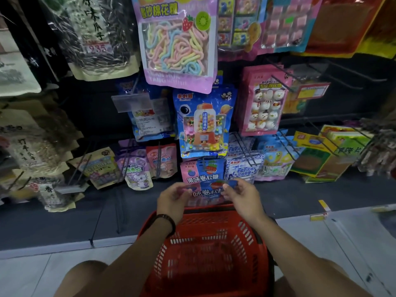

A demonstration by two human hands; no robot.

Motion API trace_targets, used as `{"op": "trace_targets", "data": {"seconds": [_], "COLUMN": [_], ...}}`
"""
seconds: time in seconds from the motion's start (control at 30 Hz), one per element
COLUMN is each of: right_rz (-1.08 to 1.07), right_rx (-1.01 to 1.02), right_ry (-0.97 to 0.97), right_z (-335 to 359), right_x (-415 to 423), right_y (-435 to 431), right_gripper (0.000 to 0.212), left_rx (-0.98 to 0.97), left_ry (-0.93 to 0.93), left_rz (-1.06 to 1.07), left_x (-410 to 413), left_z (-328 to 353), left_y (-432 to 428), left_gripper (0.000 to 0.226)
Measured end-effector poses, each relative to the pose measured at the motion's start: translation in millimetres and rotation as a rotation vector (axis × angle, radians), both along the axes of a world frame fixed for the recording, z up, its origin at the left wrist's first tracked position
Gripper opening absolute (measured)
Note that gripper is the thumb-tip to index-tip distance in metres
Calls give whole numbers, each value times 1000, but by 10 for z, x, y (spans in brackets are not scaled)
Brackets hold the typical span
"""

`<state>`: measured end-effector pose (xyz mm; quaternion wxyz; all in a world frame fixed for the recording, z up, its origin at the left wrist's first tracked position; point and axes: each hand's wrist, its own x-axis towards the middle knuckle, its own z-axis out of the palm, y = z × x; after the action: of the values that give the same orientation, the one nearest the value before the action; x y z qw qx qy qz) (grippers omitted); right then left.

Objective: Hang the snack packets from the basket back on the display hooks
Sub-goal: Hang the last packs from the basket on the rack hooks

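Now both hands are raised over the basket and hold one packet between them. The left hand pinches the packet's upper left corner with curled fingers, and the right hand pinches the upper right corner in the same way. The packet is pink and blue with white letters. It stands upright, and its lower edge is hidden behind the far rim of the basket. A dark bracelet sits on the left wrist. The red basket stands on the floor between the person's knees, close to the foot of the display. Just above the held packet a twin packet hangs in the lowest row. Above the twin hangs a blue gumball packet, and to the right of that a pink marshmallow packet. Higher up hangs a large purple packet of coloured candy ropes. At the upper right some black hooks stick out from the dark wall.
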<state>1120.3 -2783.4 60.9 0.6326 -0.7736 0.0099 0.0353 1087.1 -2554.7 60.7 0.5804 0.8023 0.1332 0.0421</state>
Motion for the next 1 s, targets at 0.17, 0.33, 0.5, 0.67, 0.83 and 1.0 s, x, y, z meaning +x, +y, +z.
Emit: {"op": "trace_targets", "data": {"seconds": [0.17, 0.33, 0.5, 0.67, 0.83, 1.0], "right_rz": [19, 24, -12, -56, -107, -130], "right_rx": [-17, -18, -52, -54, -100, -67], "right_ry": [5, 81, 92, 29, 56, 110], "right_z": [-310, -617, -695, -641, -693, -756], "right_x": [289, 538, 801, 913, 1049, 1116], "right_y": [-19, -10, 94, 166, 195, 250], "right_gripper": [9, 20, 35, 29, 40, 45], "left_rx": [-18, -10, -83, -172, -215, -325], "left_ry": [36, 105, 101, 102, 112, 285], "left_rz": [-86, -89, -27, 34, 82, 186], "left_x": [369, 658, 817, 896, 1015, 1179], "left_z": [-306, -569, -701, -747, -799, -801], "left_y": [33, 53, 52, 23, 12, 3], "left_gripper": [11, 17, 22, 22, 26, 68]}}
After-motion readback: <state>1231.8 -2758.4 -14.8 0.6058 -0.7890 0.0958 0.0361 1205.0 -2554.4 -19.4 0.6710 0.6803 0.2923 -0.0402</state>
